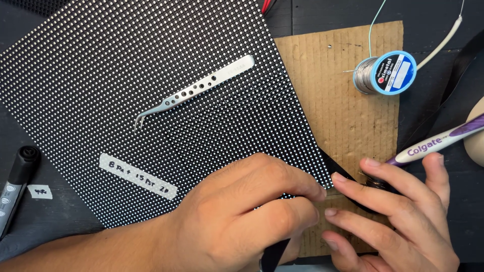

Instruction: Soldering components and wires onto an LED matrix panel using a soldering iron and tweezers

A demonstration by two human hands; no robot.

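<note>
At the bottom of the frame the left hand [242, 221] pinches the near corner of the dotted black panel [126, 100], while the right hand [398, 216] grips a toothbrush [438, 141] just beside it. Farther up, tweezers [194, 90] lie on the panel, and a spool of solder [385, 73] rests on the cardboard [333, 100] at upper right.

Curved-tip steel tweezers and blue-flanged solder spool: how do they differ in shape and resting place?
The curved-tip steel tweezers are long, flat and perforated, lying on the black dotted LED panel. The blue-flanged solder spool is round, wound with wire, resting on the brown cardboard sheet. Both lie untouched.
</note>
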